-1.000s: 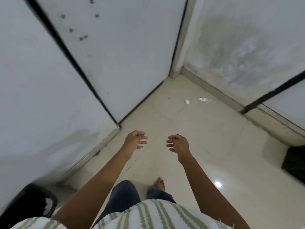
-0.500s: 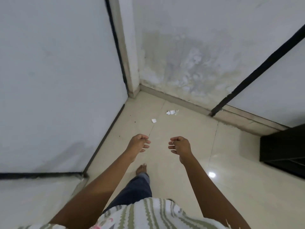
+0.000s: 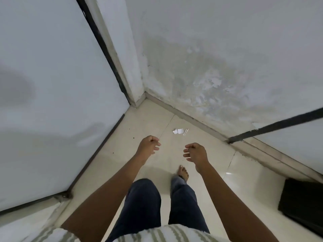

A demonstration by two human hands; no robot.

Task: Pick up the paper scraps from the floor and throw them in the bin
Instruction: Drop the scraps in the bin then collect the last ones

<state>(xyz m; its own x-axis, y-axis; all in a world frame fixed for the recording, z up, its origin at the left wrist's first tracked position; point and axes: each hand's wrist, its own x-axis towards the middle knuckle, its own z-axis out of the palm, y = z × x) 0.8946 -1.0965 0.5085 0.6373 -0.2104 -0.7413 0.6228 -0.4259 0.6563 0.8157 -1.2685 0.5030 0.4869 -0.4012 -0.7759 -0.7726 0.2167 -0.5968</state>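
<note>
Head view: left hand (image 3: 148, 145) and right hand (image 3: 196, 153) are hanging out in front, fingers loosely curled, both gripping nothing. Paper scraps (image 3: 180, 131) are lying on the tiled floor (image 3: 218, 172) ahead, near the stained wall's skirting. One bare foot (image 3: 183, 172) is standing below the right hand.

Both forearms (image 3: 108, 193) are bare from the elbow down, with no sleeve, watch, bracelet or ring showing on either. The left hand (image 3: 148, 145) and the right hand (image 3: 196, 153) wear no gloves. The top (image 3: 164, 234) is a pale, off-white knit crossed by wavy lengthwise stripes in a muted olive green; its lower hem looks slightly frayed at one side. The trousers (image 3: 145, 206) are dark navy denim, full length, with the cuff of one leg faded to a lighter grey-blue. The one foot (image 3: 183, 172) that shows is bare, with no shoe or sock.
</note>
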